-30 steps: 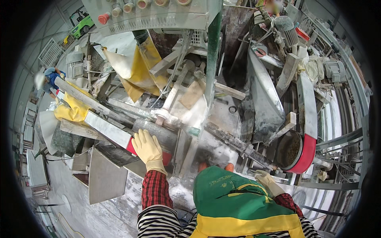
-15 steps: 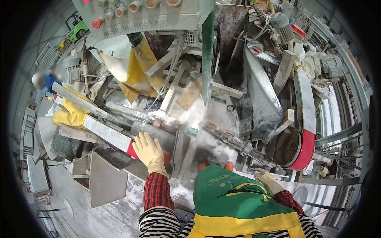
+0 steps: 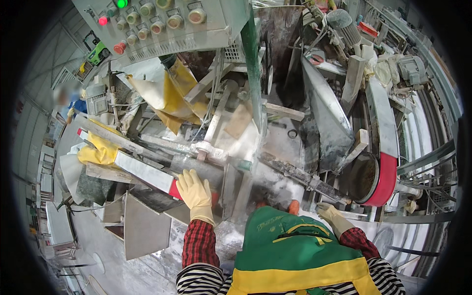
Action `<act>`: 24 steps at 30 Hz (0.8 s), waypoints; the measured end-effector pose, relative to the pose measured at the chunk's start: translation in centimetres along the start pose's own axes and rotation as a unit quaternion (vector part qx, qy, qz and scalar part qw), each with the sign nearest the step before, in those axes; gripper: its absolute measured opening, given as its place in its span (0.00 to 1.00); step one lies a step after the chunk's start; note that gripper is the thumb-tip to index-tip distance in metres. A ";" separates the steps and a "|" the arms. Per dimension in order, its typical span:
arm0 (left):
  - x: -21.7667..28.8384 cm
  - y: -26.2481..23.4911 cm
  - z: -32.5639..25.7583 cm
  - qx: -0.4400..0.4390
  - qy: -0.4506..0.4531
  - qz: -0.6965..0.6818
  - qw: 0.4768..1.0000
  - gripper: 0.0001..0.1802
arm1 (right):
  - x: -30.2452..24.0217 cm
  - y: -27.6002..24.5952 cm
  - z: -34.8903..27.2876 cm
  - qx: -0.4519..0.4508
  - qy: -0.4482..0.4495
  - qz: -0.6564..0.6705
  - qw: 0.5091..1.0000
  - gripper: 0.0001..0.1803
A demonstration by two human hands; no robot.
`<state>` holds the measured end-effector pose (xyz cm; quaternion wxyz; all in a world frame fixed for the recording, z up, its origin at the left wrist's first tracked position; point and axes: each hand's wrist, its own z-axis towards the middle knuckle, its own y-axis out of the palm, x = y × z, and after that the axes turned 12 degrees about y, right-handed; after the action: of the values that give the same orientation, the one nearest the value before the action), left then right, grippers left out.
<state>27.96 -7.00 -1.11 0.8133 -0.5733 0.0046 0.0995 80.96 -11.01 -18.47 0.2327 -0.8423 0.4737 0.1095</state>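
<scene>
My left hand (image 3: 194,191), in a cream rubber glove, lies with fingers stretched over the red end (image 3: 175,190) of a long white-and-red belt guard (image 3: 145,169). A dark grey roller (image 3: 194,169) sits just beyond the fingertips. My right hand (image 3: 333,217), gloved alike, hangs low beside my green apron (image 3: 285,236). Its fingers are loosely bent and slightly apart, with nothing visible in them. Nearest to it is a dusty metal bar (image 3: 314,184). To its right stands a second belt guard with a red curved end (image 3: 386,182).
A control panel (image 3: 162,29) with several round buttons and lit lamps juts in overhead, beside a green post (image 3: 251,69). Yellow sheeting (image 3: 172,93) hangs behind. A grey angled plate (image 3: 324,113) rises at right. A person (image 3: 73,105) stands far left near a green forklift (image 3: 98,51).
The view has tilted and shifted, so more of the control panel shows and the machinery sits further right. My left hand stays on the red end; my right hand stays beside the apron.
</scene>
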 end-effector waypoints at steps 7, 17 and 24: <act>0.6 -0.6 -0.2 -0.017 0.021 0.013 1.000 0.36 | -0.7 1.7 -0.5 0.005 -0.021 0.009 1.000 0.27; -3.0 -4.8 3.2 0.014 0.005 -0.024 1.000 0.28 | 2.0 0.4 0.7 0.007 -0.012 0.094 0.995 0.26; -6.1 -3.4 4.3 -0.132 -0.309 -0.074 0.939 0.40 | 3.4 -0.4 0.7 0.003 -0.003 0.099 0.995 0.25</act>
<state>22.12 -5.09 4.29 0.6968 -0.6153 -0.3021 0.2111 83.15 -13.04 -20.35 0.2249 -0.7899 0.5548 0.1334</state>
